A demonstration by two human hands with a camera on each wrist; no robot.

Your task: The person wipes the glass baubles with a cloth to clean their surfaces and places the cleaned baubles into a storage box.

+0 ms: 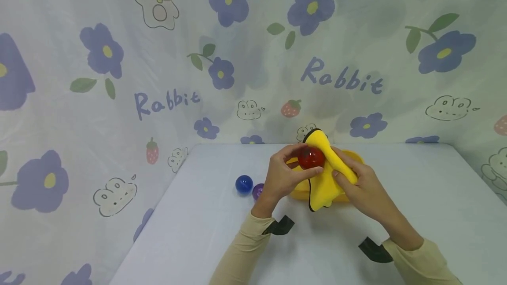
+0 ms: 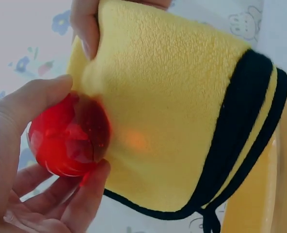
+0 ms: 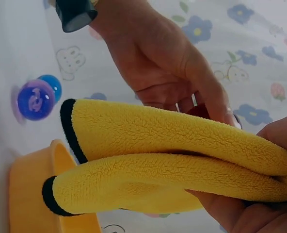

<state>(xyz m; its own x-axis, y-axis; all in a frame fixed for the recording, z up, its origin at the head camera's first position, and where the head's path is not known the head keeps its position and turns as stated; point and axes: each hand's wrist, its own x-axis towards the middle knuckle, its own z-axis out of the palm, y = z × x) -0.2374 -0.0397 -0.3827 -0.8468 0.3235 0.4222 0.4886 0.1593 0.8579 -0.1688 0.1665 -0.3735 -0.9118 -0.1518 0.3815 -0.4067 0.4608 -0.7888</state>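
Note:
My left hand [image 1: 282, 173] holds a clear red ball [image 2: 68, 136] between thumb and fingers. In my right hand [image 1: 366, 188] is a folded yellow cloth [image 2: 158, 97] with black edging, gripped between thumb and fingers. The cloth lies right against the ball's side, and red light from the ball shows on the fleecy surface in the left wrist view. Both hands are raised over a yellow basin [image 1: 352, 157]. Seen from the right wrist, the cloth hides most of the ball.
Left of the basin, a blue ball [image 1: 244, 184] and a purple ball [image 1: 257, 191] rest side by side on the white table [image 1: 190, 232]. A curtain [image 1: 253, 56] printed with flowers and rabbits hangs behind the table and along its left side.

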